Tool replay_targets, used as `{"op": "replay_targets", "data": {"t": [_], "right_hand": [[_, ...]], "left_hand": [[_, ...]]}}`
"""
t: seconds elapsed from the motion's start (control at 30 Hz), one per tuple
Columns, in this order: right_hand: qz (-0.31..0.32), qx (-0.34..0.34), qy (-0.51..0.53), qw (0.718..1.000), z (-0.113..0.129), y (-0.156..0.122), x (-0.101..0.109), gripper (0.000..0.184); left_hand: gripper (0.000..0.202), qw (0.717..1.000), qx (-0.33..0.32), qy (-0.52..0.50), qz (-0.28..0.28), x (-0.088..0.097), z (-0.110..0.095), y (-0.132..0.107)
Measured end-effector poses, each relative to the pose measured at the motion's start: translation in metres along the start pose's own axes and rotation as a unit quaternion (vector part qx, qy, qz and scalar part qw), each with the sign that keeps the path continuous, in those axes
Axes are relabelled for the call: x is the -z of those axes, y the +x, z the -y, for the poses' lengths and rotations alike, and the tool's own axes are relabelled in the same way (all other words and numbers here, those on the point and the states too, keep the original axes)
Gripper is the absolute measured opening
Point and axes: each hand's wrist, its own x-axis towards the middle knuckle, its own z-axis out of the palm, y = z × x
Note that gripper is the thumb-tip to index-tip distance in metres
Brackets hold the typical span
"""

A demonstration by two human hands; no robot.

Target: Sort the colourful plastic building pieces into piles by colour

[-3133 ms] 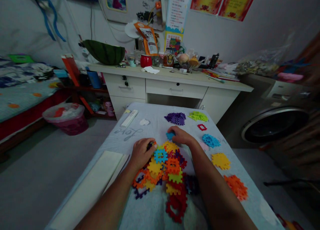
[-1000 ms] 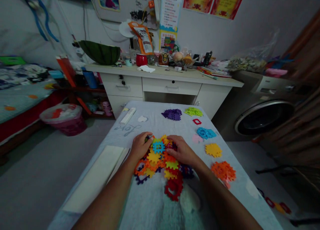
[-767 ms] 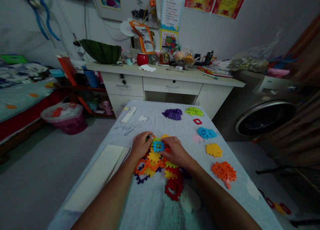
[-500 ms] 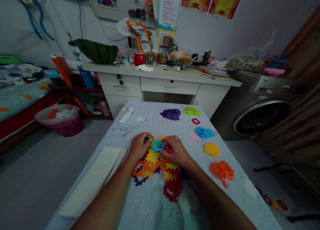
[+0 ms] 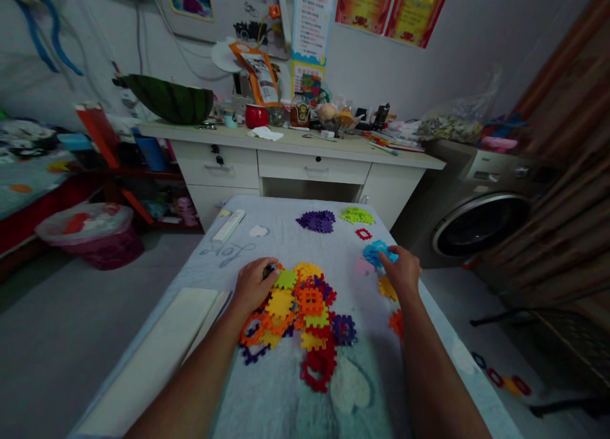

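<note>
A heap of mixed, notch-edged plastic building pieces (image 5: pixel 281 303) in orange, yellow, red, purple and green lies in front of me. My left hand (image 5: pixel 255 285) rests at the heap's left edge, thumb and forefinger closed around something dark that I cannot make out. A light-green piece (image 5: pixel 287 278) lies beside its thumb. Out to the right, my right hand (image 5: pixel 403 271) is over the pile of blue building pieces (image 5: pixel 374 251), its fingertips pinched on a blue piece at the pile's right side. Its wrist and forearm partly cover the yellow pieces (image 5: pixel 387 288) and orange pieces (image 5: pixel 396 323).
Purple pieces (image 5: pixel 316 221), light-green pieces (image 5: pixel 357 215) and a red piece (image 5: pixel 363 234) lie toward the far edge. A white box-like strip (image 5: pixel 229 226) sits far left, with a long white board (image 5: pixel 157 356) nearer. Behind stands a cluttered desk (image 5: pixel 314 148).
My right hand has carried the blue piece from the mixed heap rightward to the blue pile. My left hand stays by the heap. The view has shifted slightly.
</note>
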Motion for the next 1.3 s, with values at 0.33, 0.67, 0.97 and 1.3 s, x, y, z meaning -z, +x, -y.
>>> {"op": "replay_targets", "data": {"t": [0.33,0.67,0.97,1.3], "right_hand": [[-0.036,-0.075,-0.088,0.993,-0.026,0.004,-0.003,0.035],[0.044,-0.082,-0.087,0.992,-0.018,0.025,-0.001,0.037],[0.081,-0.007,-0.028,0.996,-0.009,0.013,0.005,0.031],[0.249,0.306,0.213,0.894,0.071,-0.073,-0.011,0.024]], "left_hand": [[0.03,1.0,-0.002,0.002,-0.004,0.001,-0.001,-0.001],[0.029,1.0,-0.006,-0.002,-0.004,0.001,0.0,0.0],[0.027,1.0,-0.007,-0.009,-0.009,0.001,-0.001,-0.002],[0.027,0.999,-0.019,-0.031,-0.01,0.001,0.0,-0.002]]}}
